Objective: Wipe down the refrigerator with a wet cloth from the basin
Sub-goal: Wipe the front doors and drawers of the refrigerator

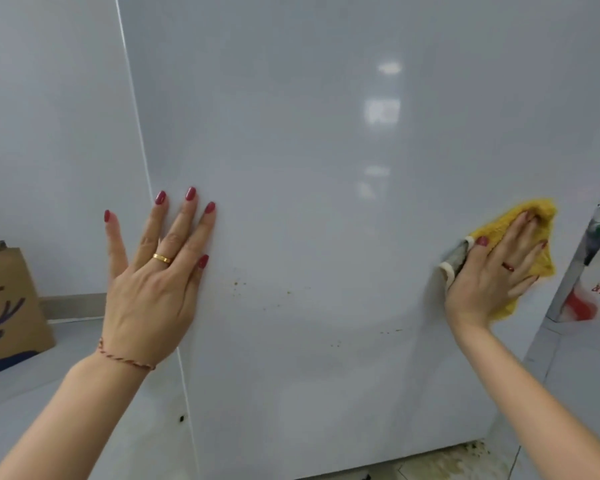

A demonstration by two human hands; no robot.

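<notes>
- Refrigerator (326, 168): white glossy panel filling the view, upright, brown specks across its lower middle.
- Paper bag (11, 299): brown, on the floor at far left, near the wall.
- Left hand (153, 289): flat against the panel's left edge, fingers straight and spread apart, ring on one finger, cord bracelet at the wrist.
- Yellow cloth (520, 223): bunched against the panel's right edge, under the palm.
- Right hand (492, 271): pressing the cloth to the panel, fingers extended and slightly parted.
- Carton (596, 289): white and red, at far right beside the refrigerator.
</notes>
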